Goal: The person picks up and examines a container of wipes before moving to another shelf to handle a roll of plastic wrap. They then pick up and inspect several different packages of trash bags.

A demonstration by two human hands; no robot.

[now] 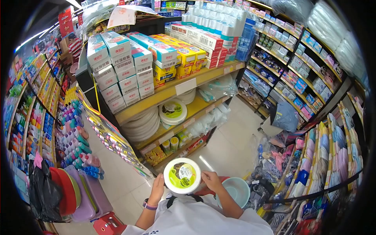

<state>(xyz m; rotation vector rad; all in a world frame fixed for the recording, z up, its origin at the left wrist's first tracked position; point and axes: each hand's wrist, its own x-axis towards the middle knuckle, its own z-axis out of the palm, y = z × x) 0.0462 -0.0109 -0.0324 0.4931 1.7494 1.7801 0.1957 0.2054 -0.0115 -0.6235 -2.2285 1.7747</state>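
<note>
A round white pack of disposable plates (171,184) with a green and black label and a barcode sticker is held up in front of my chest. My left hand (158,189), with a band on the wrist, grips its left edge, fingers partly hidden. On the opposite side, my right hand (212,181) has its fingers closed at the rim. A similar labelled plate pack (172,112) lies on the middle shelf ahead, beside stacks of white plates (141,124).
Boxes of plastic wrap (118,55) fill the shelf top. Below stand green-lidded canisters (174,142). A pale green basin (237,190) is at my right, near hanging towels (323,150). Bottles (74,137) and plastic tubs (80,197) line the left side. Stocked shelves (301,66) rise at the right.
</note>
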